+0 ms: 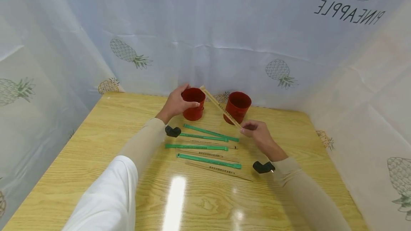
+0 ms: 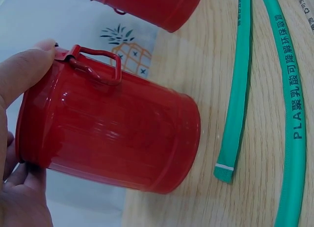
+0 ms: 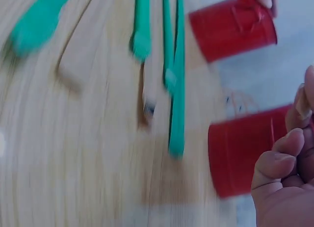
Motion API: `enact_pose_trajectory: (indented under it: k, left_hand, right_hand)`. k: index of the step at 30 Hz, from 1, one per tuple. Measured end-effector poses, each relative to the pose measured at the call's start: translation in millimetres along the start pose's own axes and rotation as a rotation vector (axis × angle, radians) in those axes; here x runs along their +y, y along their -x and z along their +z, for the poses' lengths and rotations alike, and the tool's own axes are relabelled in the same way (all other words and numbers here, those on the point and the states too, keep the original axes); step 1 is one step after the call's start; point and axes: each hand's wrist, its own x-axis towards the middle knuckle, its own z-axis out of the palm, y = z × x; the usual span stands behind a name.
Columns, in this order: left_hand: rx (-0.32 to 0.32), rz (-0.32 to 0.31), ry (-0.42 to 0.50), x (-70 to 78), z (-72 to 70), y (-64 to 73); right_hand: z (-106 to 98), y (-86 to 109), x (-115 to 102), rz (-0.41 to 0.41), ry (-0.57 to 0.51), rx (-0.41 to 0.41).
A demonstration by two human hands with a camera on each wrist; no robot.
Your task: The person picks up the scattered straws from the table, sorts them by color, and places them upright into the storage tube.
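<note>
My left hand grips a small red bucket by its rim, with the thumb at the near side. In the left wrist view this bucket shows a wire handle, its mouth turned toward the palm. Between the fingertips of my right hand is one end of a brown paper-wrapped straw. The straw slants up and left, its far end close to the left bucket's rim. Behind it stands a second red bucket, partly crossed by the straw. The right wrist view is blurred and does not show the held straw clearly.
Several green wrapped straws and brown wrapped straws lie roughly crosswise on the wooden table, nearer than the buckets. A white pineapple-print curtain hangs behind and at both sides.
</note>
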Motion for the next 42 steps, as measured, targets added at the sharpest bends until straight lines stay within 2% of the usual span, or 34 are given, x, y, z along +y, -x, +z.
enact_pose_trajectory:
  k: [8,12,16,22,29,42]
  left_hand:
    - [-0.004,0.000,0.000,0.0,0.3,-1.3]
    - [-0.003,0.002,0.004,-0.3,0.4,-0.7]
    - [0.002,-0.002,0.011,-1.4,-0.9,-0.3]
    - [0.013,0.004,0.002,-2.6,0.9,-2.0]
    - [0.017,0.007,-0.003,-3.7,2.8,-1.6]
    - [0.019,0.024,0.008,-2.7,3.1,-0.7]
  right_hand:
    - [32,-9.9,-28,0.054,-0.302,-0.020]
    - [49,-20.2,-44,0.064,-0.415,-0.006]
    - [63,-33.4,-60,0.069,-0.474,0.022]
    - [77,-50.8,-76,0.075,-0.382,0.038]
    - [84,-73.9,-85,0.051,-0.284,0.061]
    - [99,-102.2,-106,0.063,-0.277,0.052]
